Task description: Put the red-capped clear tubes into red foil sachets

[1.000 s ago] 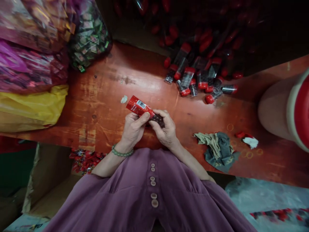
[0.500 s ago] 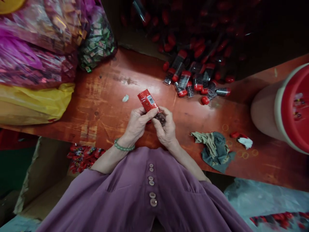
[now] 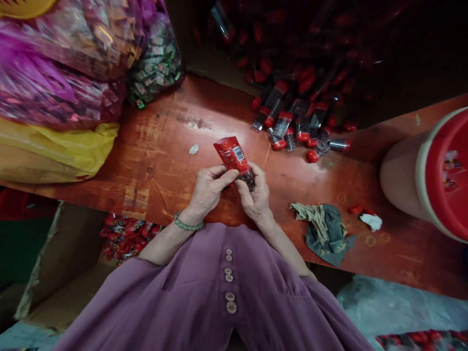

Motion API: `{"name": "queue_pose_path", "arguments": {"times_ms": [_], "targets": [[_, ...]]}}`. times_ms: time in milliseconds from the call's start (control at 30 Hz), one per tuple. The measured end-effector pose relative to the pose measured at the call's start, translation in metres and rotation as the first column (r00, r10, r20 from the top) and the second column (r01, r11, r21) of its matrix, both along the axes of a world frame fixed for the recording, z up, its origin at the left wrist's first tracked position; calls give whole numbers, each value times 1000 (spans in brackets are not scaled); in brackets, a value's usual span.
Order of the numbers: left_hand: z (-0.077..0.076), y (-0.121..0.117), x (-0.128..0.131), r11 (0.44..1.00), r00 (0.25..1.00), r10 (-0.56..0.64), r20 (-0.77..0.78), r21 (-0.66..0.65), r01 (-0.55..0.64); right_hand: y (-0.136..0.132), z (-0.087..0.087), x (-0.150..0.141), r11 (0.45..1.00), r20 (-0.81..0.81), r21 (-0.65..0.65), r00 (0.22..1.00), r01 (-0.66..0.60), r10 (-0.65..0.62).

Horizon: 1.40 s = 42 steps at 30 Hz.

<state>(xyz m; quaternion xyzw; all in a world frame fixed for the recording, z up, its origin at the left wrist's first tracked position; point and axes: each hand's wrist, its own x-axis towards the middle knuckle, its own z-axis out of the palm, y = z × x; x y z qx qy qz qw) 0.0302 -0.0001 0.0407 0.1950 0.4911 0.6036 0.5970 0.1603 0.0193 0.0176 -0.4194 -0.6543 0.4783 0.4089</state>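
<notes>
Over the table's near edge, my left hand (image 3: 208, 191) pinches the lower end of a red printed sleeve (image 3: 231, 152) with a white barcode. My right hand (image 3: 257, 199) grips a small clear container (image 3: 249, 180) with dark round pieces inside. The container's upper end meets the lower end of the sleeve; how far it sits inside is hidden by my fingers. Farther back lies a pile of clear containers with red caps (image 3: 283, 124), spilling from a dark cardboard box.
Bags of small wrapped packets (image 3: 87, 97) are stacked at the left. A white bucket with a red lid (image 3: 405, 170) stands right, near a crumpled cloth (image 3: 327, 234) and rubber bands (image 3: 370, 241). An open carton (image 3: 69, 273) with red packed items sits below the table.
The red sleeve's top looks wider open now. Both hands, with the sleeve and container, have shifted slightly right. The camera view has turned a little.
</notes>
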Motion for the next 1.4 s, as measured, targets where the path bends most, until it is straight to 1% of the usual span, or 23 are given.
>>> {"name": "queue_pose_path", "arguments": {"times_ms": [100,133,233,300,367,433,467,500,567,600,633,667,700,767,800,900,1000,1067,1100,1200,1267,1333,1400], "targets": [[2,2,0,1000,1000,8,15,10,-8,1,0,0,982,-52,-171,996,-83,75],[3,2,0,1000,999,18,32,20,-18,2,1,-1,976,-59,-196,995,-92,82],[5,4,0,999,998,42,56,26,-43,1,8,-2,987,-41,-151,998,-63,58],[6,5,-2,999,998,36,56,9,-37,0,12,-1,987,-63,-140,996,-78,70],[6,5,-4,999,997,35,65,-5,-35,-1,14,1,973,-110,-192,988,-132,112],[5,6,-4,998,995,63,72,-18,-62,-3,14,4,962,-99,-231,987,-147,127],[4,6,-3,996,994,83,73,-27,-82,-4,13,5,968,-61,-213,991,-130,119],[4,6,-2,994,992,104,74,-35,-101,-5,12,6,981,-10,-166,995,-103,103],[3,6,1,991,988,130,82,-41,-127,-5,11,8,998,84,-34,995,-52,55],[3,6,2,990,987,136,89,-37,-133,-5,11,8,999,106,14,994,-38,36],[3,6,3,990,986,141,93,-32,-138,-4,11,8,999,108,23,994,-32,29],[3,6,4,990,985,143,94,-25,-141,-4,12,7,999,91,-9,995,-34,35],[3,6,4,990,986,139,91,-18,-138,-3,13,7,996,57,-75,997,-50,54],[4,5,3,994,991,106,85,-2,-106,-3,16,5,970,-51,-221,994,-103,93],[5,4,3,997,993,77,90,9,-78,-3,17,4,954,-111,-271,989,-125,98],[9,0,0,998,989,-42,140,56,34,-2,19,-1,921,-266,-340,959,-190,99],[13,-3,-5,988,978,-142,152,80,131,1,21,-7,865,-365,-399,918,-304,154],[14,-3,-9,986,981,-156,116,79,147,2,24,-10,861,-348,-391,918,-325,188],[15,-3,-12,989,987,-130,96,82,122,3,25,-11,867,-322,-377,924,-326,208],[13,-1,-16,993,997,23,79,112,-32,4,27,-12,860,-250,-359,925,-364,287],[10,1,-16,989,991,88,105,112,-99,3,27,-13,849,-220,-361,919,-387,326],[8,2,-14,992,988,78,131,85,-89,3,27,-14,879,-137,-326,937,-349,321],[6,3,-13,997,991,36,130,66,-45,4,26,-15,928,3,-240,955,-286,295]]}}
